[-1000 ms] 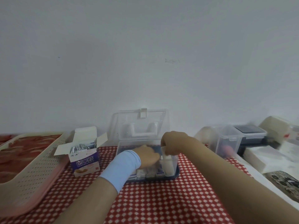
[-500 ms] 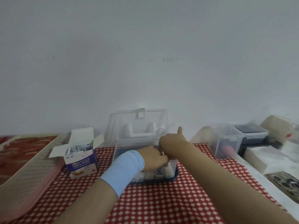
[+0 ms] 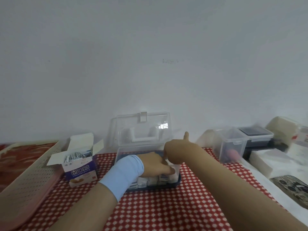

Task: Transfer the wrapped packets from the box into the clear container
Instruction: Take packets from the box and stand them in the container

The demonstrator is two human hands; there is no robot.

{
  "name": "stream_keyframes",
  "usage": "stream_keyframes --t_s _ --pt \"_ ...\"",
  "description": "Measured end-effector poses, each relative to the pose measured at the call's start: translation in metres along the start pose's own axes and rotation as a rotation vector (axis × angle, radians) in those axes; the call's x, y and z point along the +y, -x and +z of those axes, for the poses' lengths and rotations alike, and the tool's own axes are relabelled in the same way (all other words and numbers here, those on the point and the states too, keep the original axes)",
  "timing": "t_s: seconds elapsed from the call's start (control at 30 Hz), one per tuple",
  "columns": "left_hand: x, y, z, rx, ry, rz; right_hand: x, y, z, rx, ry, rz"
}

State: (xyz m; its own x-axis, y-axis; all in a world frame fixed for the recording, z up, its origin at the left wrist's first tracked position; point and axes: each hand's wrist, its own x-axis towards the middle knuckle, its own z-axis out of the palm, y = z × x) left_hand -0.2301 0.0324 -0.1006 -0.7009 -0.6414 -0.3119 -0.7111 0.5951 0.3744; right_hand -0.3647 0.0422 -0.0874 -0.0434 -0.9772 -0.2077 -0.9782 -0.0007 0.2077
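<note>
Item: clear plastic container [image 3: 121, 153], rectangular, dark blue base, hinged lid stood open against the white wall [image 3: 150, 55]. Position: centre of the red-and-white checked cloth [image 3: 158, 212].

Contents: small white wrapped packets [image 3: 147, 181], set on edge in a row along the front wall; print too small to read.

Source: purple-and-white cardboard box [image 3: 80, 171], top flaps open, just left of the container and apart from it. Silver-white packets stand inside it, tops showing.

Left hand [image 3: 154, 162]: inside the container, palm down, forearm entering over the front left corner. Fingers lie straight and close together, reaching toward the front right corner, tips resting on the packets there. A pale blue wrist sleeve [image 3: 123, 175] covers the wrist.

Right hand [image 3: 176, 151]: at the container's right rim, just above the left hand's fingers. Thumb points straight up; the other fingers curl downward out of sight, so whether they grip anything cannot be told.

Surroundings: cream perforated plastic tray [image 3: 31, 174] at left; small clear lidded tubs [image 3: 233, 145] at right.
</note>
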Motion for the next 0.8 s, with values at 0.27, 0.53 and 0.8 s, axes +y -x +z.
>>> stream_keyframes --t_s 0.27,0.53,0.8 --pt "-0.012 0.024 -0.009 0.074 -0.038 -0.08 -0.001 -0.004 0.004 -0.011 -0.022 -0.032" --pt "-0.035 0.059 -0.038 0.321 0.089 -0.036 0.001 0.002 -0.019 0.031 -0.169 -0.087" --pt "-0.068 0.088 -0.035 0.399 0.104 -0.048 -0.008 0.011 -0.036 0.045 -0.172 0.008"
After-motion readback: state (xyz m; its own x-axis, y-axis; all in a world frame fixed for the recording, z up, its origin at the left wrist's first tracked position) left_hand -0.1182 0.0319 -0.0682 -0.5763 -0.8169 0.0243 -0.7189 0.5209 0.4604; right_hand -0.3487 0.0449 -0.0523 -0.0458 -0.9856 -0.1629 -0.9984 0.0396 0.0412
